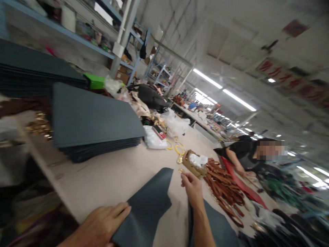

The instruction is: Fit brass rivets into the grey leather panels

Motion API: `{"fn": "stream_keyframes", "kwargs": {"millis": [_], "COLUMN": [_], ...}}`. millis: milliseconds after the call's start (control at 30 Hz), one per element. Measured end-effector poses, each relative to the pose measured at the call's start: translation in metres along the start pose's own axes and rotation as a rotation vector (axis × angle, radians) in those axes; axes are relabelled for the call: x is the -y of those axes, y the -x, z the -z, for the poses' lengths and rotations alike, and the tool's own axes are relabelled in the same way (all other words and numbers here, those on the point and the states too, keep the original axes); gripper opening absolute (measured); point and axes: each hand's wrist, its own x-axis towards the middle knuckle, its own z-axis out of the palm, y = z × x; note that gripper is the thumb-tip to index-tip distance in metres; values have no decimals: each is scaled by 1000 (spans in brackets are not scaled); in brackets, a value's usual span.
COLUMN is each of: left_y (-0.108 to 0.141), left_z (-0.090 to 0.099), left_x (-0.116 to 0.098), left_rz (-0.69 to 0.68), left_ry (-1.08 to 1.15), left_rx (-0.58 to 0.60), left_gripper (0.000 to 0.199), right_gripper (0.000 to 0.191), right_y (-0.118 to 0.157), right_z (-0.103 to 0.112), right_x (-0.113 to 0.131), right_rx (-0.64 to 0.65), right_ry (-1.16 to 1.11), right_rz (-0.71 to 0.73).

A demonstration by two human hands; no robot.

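A dark blue-grey panel (147, 206) lies slanted on the pale table (102, 178) in the head view. My left hand (109, 219) is closed on its left edge, fingers together on top. Further right, my right hand (191, 187) is raised over the table with its fingertips pinched at a small gold-coloured metal piece (181, 170). Another dark panel (218, 223) lies partly behind my right forearm. Just beyond my right hand is an open brown box (189, 164) with white plastic in it.
Stacked dark panels (95, 116) and gold-coloured pieces (39, 127) occupy the left. Brown straps (223, 185) lie at right, near a red strip (241, 185) and a person (244, 154). A phone (159, 132), yellow rings (179, 149) and plastic bags (174, 121) lie farther back.
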Motion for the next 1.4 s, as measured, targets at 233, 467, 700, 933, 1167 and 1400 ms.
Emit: {"fn": "stream_keyframes", "kwargs": {"millis": [233,467,700,933,1167,1400], "left_y": [-8,-4,1,-1,-3,-3], "left_z": [45,36,23,19,28,31], "left_x": [-21,-14,-8,-7,-9,-10], "left_rz": [-85,-145,-243,-220,-148,-208], "left_ry": [-9,-23,16,47,42,-26], "left_rx": [166,106,-180,-178,14,17], "left_gripper": [56,37,49,44,32,33], "right_gripper": [21,15,15,18,20,15], "right_y": [73,77,68,77,96,93], "right_z": [-63,-91,-90,-93,-94,-92], "right_x": [77,91,99,102,93,76], "right_rx": [533,667,704,550,424,434], "right_ry": [-422,-273,-226,-82,4,-164], "right_rz": [98,116,43,212,428,288]}}
